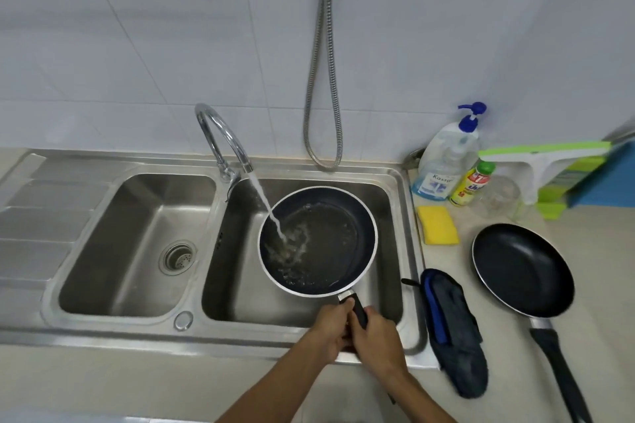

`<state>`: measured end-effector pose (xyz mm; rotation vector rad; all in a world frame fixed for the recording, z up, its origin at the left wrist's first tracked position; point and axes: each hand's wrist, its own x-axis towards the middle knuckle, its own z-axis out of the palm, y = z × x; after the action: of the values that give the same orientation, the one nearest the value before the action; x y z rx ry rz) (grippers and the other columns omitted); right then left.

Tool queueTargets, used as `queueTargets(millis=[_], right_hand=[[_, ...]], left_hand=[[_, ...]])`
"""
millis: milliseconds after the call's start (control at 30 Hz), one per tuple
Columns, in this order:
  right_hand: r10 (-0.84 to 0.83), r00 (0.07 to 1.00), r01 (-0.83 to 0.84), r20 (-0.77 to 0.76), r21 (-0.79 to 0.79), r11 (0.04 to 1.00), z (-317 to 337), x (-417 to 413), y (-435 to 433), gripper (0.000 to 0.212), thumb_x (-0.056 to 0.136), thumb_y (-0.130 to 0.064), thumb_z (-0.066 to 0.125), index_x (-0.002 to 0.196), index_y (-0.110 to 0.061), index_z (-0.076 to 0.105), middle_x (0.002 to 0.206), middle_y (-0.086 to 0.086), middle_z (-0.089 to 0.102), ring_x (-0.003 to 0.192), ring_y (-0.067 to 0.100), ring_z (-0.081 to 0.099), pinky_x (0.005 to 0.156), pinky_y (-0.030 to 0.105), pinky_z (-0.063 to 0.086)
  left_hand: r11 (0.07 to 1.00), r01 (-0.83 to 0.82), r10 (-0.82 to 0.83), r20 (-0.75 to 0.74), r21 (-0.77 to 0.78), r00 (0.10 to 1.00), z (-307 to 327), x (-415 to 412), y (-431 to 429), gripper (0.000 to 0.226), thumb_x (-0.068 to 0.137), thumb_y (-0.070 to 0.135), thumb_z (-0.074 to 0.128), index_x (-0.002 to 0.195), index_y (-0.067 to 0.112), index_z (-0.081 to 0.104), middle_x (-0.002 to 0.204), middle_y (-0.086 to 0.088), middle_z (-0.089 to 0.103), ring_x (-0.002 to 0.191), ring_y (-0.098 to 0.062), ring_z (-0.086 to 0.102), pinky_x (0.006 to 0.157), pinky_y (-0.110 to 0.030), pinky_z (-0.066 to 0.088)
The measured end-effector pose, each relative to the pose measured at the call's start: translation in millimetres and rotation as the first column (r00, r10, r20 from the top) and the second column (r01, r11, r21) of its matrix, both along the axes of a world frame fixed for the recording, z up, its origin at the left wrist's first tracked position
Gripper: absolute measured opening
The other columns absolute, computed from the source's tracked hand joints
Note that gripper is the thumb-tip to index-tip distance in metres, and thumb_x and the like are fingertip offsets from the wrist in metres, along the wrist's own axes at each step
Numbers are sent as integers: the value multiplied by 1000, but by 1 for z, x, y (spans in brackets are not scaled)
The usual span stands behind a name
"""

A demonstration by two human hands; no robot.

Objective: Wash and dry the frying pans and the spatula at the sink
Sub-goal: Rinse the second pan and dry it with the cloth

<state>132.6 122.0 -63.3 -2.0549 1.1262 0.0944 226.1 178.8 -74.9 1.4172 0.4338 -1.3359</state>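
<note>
Left hand point(328, 328): fingers curled round the near end of the black handle point(359, 312), thumb lying along its top. Right hand point(378, 336): clamped on the same handle from the other side, just touching the left hand. Both forearms enter from the bottom edge.

The handle belongs to a dark non-stick frying pan point(338, 237) with a pale rim. It is held over the right basin point(390, 206) of a steel double sink, tilted slightly, with its far-left side lower. Water stream point(266, 204) from the curved chrome faucet point(220, 134) strikes the left part of the pan floor; water pools and foams there.

Left basin point(137, 216): holds only its drain strainer point(177, 257). Ribbed drainboard point(41, 216) lies further left.

On the counter point(498, 371), right of the sink:
- dark blue cloth point(453, 330), bunched, lying along the sink edge; a thin black tip pokes out at its far end, identity cannot be told
- yellow sponge point(438, 225), beyond the cloth
- second frying pan point(522, 268), upright, handle pointing toward the person, well apart from the hands
- pump bottle point(443, 161) with a blue top and a small yellow bottle point(472, 184) with a green cap, side by side at the wall
- green and white squeegee point(546, 161), beside the bottles

A metal hose point(323, 79) hangs in a loop down the tiled wall behind the sink.
</note>
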Motion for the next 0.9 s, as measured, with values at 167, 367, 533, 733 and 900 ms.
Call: queueTargets(millis=[167,367,533,733,900], right_hand=[[8,1000,-8,22,-12,1000,6,9,-5,38,99,-53,48,96,-18,63,89,6,73,82,26,70,71,38,56],[98,995,-99,30,34,994,6,28,4,32,99,-51,49,88,-24,60,88,3,74,79,24,67,66,31,48],[136,991,-137,18,87,987,1,36,14,35,98,-53,51,90,-21,64,85,0,73,78,22,67,67,30,49],[145,989,-147,27,82,986,-3,35,17,37,96,-59,51,93,-24,61,84,-3,69,78,20,63,66,29,45],[121,993,-120,-13,42,992,-5,36,9,40,96,-60,49,96,-22,61,87,2,69,80,22,63,69,32,46]], left_hand=[[999,-46,46,21,6,999,3,7,-6,26,104,24,55,98,3,68,83,-13,72,72,-24,69,70,-41,59],[995,-104,104,36,0,994,0,21,15,32,106,25,51,114,-3,66,98,-20,73,80,-27,71,57,-35,58],[997,-70,69,69,16,995,5,29,35,29,106,20,51,114,-3,66,108,-23,75,86,-29,74,59,-35,59],[890,424,-448,144,165,883,51,92,88,21,105,16,52,108,-2,63,95,-17,77,83,-24,77,78,-33,63],[657,227,-689,449,719,569,76,223,122,40,98,27,54,68,7,69,47,0,66,41,-11,62,53,-24,50]])
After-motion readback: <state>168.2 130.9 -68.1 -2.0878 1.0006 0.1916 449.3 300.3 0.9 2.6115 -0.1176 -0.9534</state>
